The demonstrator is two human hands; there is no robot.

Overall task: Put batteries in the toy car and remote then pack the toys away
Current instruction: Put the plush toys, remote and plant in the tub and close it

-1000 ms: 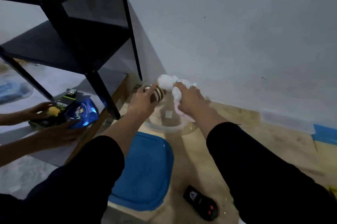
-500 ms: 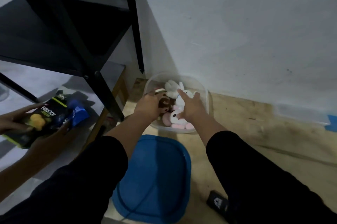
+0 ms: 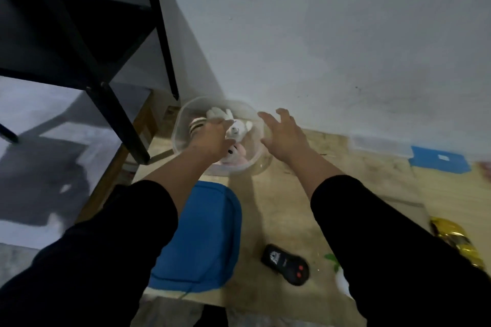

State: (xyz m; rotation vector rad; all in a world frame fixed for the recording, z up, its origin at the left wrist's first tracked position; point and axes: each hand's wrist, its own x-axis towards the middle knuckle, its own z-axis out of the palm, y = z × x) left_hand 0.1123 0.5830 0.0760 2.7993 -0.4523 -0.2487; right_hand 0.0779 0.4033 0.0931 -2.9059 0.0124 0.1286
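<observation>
A clear plastic tub [image 3: 183, 116] stands on the floor against the wall. Inside lie a white plush toy [image 3: 235, 130], a pink plush [image 3: 239, 154] and a brown-and-white striped toy [image 3: 196, 124]. My left hand [image 3: 210, 138] reaches into the tub over the toys; whether its fingers hold one is hidden. My right hand [image 3: 284, 132] hovers at the tub's right rim with fingers spread, holding nothing. The black remote [image 3: 285, 264] with red buttons lies on the floor near me. A gold toy car [image 3: 455, 240] shows at the right edge.
The tub's blue lid [image 3: 207, 233] lies on the floor between my arms. A black metal shelf frame [image 3: 117, 114] stands at left. A clear container [image 3: 377, 143] and a blue lid [image 3: 438, 160] sit along the wall at right.
My right hand let go of the white plush and lifted away to the tub's right rim. The toys now lie in the tub. The other person's hands have gone out of view.
</observation>
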